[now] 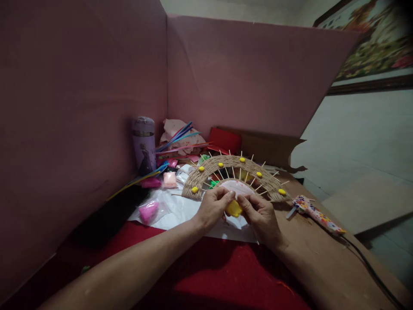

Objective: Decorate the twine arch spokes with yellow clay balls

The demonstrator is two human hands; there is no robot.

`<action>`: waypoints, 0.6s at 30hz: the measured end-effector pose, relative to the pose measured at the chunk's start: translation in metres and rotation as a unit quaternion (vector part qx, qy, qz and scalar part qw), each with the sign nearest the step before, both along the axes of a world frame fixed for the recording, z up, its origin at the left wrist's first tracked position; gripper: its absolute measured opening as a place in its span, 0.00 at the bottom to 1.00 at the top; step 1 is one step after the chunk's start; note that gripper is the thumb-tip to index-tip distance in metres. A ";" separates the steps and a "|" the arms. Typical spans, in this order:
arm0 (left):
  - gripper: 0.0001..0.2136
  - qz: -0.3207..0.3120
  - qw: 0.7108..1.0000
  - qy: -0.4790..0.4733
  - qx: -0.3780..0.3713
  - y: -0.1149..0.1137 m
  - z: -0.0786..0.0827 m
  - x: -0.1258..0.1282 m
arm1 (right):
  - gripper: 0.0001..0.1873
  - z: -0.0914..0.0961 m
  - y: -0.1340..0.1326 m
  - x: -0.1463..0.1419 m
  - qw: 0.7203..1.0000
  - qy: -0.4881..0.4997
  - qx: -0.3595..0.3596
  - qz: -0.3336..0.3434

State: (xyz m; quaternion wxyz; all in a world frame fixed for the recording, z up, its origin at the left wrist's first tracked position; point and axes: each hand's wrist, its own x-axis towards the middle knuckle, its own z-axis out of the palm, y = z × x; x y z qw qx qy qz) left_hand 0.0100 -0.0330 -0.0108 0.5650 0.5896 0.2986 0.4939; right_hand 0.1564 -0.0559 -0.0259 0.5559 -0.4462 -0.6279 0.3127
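Observation:
My left hand (213, 206) and my right hand (260, 215) meet over the table, fingers pinched together on a lump of yellow clay (234, 209). Just beyond them lies a half-round fan of woven twine (232, 168) on thin wooden sticks, with several small yellow clay dots stuck along its arc and a pale pink half-disc (237, 186) at its centre. Both forearms rest on a red cloth (226, 275).
A patterned glue gun (314, 212) with a black cord lies at the right on the brown table. At the left stand a purple bottle (143, 144), coloured sticks (179, 135), small bags of pink clay (149, 211) and white plastic. Pink card walls (241, 73) close off the back and left.

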 end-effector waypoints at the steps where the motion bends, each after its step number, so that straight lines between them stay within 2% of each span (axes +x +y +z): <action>1: 0.18 0.004 1.000 -0.003 0.002 0.000 0.001 0.000 | 0.15 0.000 0.000 0.000 1.000 0.004 -0.001 -0.001; 8: 0.17 0.012 0.999 -0.036 -0.029 0.004 0.002 -0.001 | 0.16 -0.003 0.003 0.001 1.000 0.002 -0.001 0.008; 18: 0.16 -0.014 0.997 -0.061 -0.042 0.003 -0.001 0.000 | 0.16 0.003 0.001 0.000 1.000 0.012 0.008 0.003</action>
